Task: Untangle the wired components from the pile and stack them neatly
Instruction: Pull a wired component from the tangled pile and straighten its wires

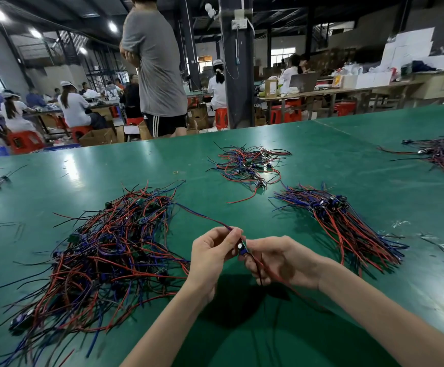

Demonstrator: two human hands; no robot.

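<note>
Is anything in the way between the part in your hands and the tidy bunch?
Nothing lies on the table between the component and the tidy bunch. But one of its wires runs back into the tangled pile on the left.

Left hand (211, 251) and right hand (281, 260) meet, forearms angled inward, each grip pinching the same wired component (242, 249).

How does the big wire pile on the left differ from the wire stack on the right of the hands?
The left pile is tangled, its wires running every way; the right stack has wires lying side by side. The left pile is larger than the right stack. Both hold red, blue and black wires.
</note>
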